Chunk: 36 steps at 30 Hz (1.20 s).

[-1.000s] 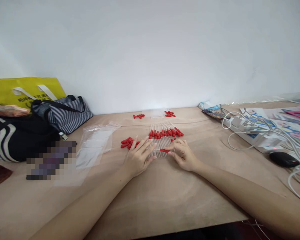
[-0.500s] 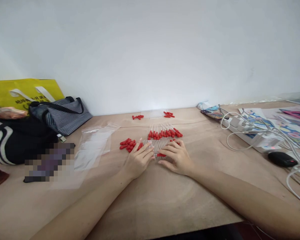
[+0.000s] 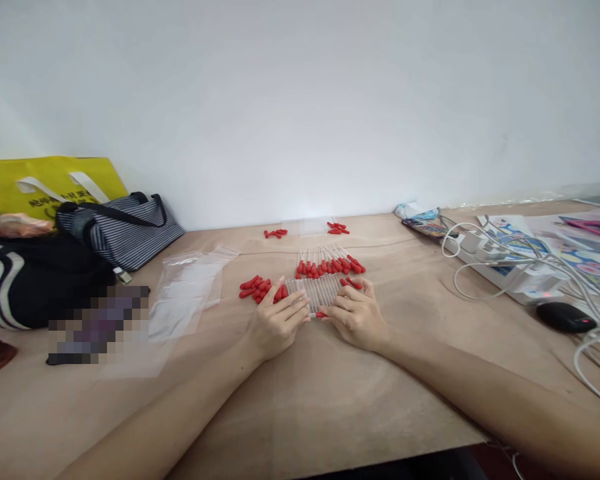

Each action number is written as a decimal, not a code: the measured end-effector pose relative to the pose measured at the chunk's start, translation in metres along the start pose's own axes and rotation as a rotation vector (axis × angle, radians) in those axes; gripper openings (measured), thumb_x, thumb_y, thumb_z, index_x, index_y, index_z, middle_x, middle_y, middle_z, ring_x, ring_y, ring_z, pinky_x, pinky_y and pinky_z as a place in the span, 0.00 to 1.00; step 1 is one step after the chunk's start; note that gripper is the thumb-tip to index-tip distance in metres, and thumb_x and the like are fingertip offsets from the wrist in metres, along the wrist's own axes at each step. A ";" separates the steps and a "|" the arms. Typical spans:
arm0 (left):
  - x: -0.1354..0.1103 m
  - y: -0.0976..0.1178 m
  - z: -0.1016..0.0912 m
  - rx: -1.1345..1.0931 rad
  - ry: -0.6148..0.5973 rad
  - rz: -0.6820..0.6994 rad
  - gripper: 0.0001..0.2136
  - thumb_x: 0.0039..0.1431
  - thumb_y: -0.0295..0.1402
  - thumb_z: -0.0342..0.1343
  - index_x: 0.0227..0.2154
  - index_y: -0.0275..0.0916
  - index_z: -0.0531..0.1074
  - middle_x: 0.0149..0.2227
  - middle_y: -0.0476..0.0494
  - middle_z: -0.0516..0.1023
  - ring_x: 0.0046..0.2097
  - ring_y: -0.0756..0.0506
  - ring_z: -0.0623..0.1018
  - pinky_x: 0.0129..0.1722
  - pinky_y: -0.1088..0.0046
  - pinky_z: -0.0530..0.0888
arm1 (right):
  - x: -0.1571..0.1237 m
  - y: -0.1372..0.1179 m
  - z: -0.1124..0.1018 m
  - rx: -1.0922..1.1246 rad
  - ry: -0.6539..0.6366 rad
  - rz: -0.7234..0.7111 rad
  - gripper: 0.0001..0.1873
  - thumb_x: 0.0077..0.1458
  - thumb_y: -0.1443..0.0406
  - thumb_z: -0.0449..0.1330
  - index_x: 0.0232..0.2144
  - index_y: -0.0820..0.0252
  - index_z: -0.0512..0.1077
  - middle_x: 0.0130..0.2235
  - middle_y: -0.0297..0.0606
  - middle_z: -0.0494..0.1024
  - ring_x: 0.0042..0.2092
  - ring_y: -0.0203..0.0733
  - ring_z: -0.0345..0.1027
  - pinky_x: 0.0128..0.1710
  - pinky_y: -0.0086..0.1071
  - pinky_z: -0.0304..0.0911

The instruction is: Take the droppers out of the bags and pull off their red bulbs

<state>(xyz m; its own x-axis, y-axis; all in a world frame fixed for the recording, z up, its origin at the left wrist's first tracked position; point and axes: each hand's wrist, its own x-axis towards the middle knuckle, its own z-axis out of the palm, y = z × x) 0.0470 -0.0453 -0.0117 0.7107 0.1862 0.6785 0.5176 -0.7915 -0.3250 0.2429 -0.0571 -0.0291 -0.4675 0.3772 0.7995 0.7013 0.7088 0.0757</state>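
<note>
A row of clear glass tubes lies on the brown table. My left hand rests at the row's left end, its fingers curled and touching the nearest tube. My right hand meets it from the right, pinching a red rubber bulb at the front tube. Loose red bulbs lie just beyond my left hand. Further back sits a row of tubes fitted with red bulbs.
Clear plastic bags lie to the left, beside a striped bag, a black bag and a yellow bag. Right side holds a power strip with white cables, a black mouse and printed papers. More bulbs lie near the wall.
Both hands have drawn together and slightly toward me along the front tube. The left fingers went from spread to curled. The red bulb now shows only partly between the hands.
</note>
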 end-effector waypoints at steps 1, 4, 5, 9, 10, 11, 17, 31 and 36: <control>0.000 0.000 0.000 -0.002 0.001 0.002 0.06 0.57 0.26 0.50 0.31 0.36 0.72 0.37 0.46 0.78 0.44 0.45 0.75 0.58 0.50 0.54 | 0.000 0.000 0.000 0.003 -0.001 -0.001 0.07 0.53 0.65 0.55 0.27 0.57 0.73 0.21 0.30 0.70 0.32 0.35 0.60 0.47 0.40 0.45; -0.003 -0.005 -0.002 -0.013 0.005 -0.005 0.06 0.56 0.26 0.49 0.31 0.37 0.72 0.37 0.47 0.78 0.43 0.45 0.76 0.56 0.51 0.56 | -0.003 0.004 -0.005 0.014 -0.015 0.005 0.08 0.53 0.66 0.54 0.26 0.57 0.72 0.20 0.30 0.70 0.32 0.35 0.61 0.47 0.41 0.46; -0.006 -0.008 -0.003 -0.016 0.011 -0.016 0.06 0.56 0.25 0.50 0.31 0.37 0.72 0.36 0.47 0.79 0.43 0.45 0.76 0.55 0.51 0.58 | -0.004 0.008 -0.007 0.011 -0.020 0.027 0.08 0.53 0.66 0.54 0.26 0.57 0.72 0.21 0.31 0.70 0.32 0.36 0.62 0.47 0.42 0.46; -0.019 -0.023 -0.008 -0.016 0.040 -0.172 0.05 0.56 0.27 0.50 0.30 0.37 0.72 0.33 0.46 0.78 0.37 0.47 0.76 0.44 0.64 0.70 | -0.012 0.031 -0.014 0.038 -0.026 0.220 0.08 0.54 0.65 0.54 0.29 0.57 0.73 0.28 0.34 0.73 0.34 0.38 0.64 0.43 0.41 0.51; -0.021 -0.024 -0.009 -0.021 0.025 -0.233 0.06 0.57 0.29 0.50 0.31 0.37 0.72 0.32 0.46 0.77 0.35 0.48 0.76 0.39 0.69 0.72 | -0.014 0.037 -0.013 0.076 -0.026 0.263 0.08 0.54 0.64 0.53 0.32 0.56 0.73 0.30 0.36 0.73 0.34 0.38 0.64 0.41 0.40 0.54; -0.022 -0.025 -0.008 -0.026 0.005 -0.294 0.07 0.58 0.30 0.49 0.33 0.37 0.72 0.31 0.45 0.75 0.32 0.50 0.75 0.34 0.73 0.72 | -0.014 0.042 -0.012 0.126 -0.026 0.296 0.09 0.54 0.63 0.53 0.34 0.55 0.73 0.31 0.37 0.73 0.34 0.38 0.64 0.38 0.38 0.56; -0.020 -0.018 0.002 -0.042 -0.063 -0.469 0.16 0.60 0.25 0.40 0.48 0.30 0.63 0.34 0.41 0.65 0.30 0.52 0.70 0.32 0.76 0.71 | -0.013 0.057 0.002 0.280 0.030 0.465 0.12 0.54 0.66 0.50 0.38 0.59 0.71 0.31 0.39 0.68 0.32 0.38 0.65 0.33 0.33 0.64; -0.015 -0.021 0.013 0.114 0.015 -0.263 0.10 0.58 0.23 0.43 0.37 0.34 0.69 0.26 0.46 0.70 0.30 0.49 0.72 0.32 0.76 0.72 | -0.017 0.065 -0.003 0.269 -0.100 0.718 0.09 0.47 0.66 0.53 0.29 0.62 0.72 0.30 0.38 0.73 0.25 0.34 0.65 0.27 0.29 0.63; -0.014 -0.020 0.016 0.072 -0.011 -0.255 0.08 0.60 0.26 0.42 0.34 0.34 0.67 0.27 0.44 0.73 0.30 0.48 0.74 0.31 0.74 0.72 | -0.017 0.067 -0.002 0.261 -0.110 0.716 0.10 0.48 0.67 0.52 0.29 0.62 0.72 0.31 0.39 0.73 0.26 0.34 0.66 0.29 0.29 0.63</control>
<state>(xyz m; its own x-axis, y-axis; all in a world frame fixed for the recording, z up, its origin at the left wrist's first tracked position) 0.0346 -0.0221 -0.0251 0.5577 0.3815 0.7372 0.7133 -0.6744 -0.1906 0.2990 -0.0170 -0.0370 -0.0074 0.8444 0.5357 0.7094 0.3820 -0.5923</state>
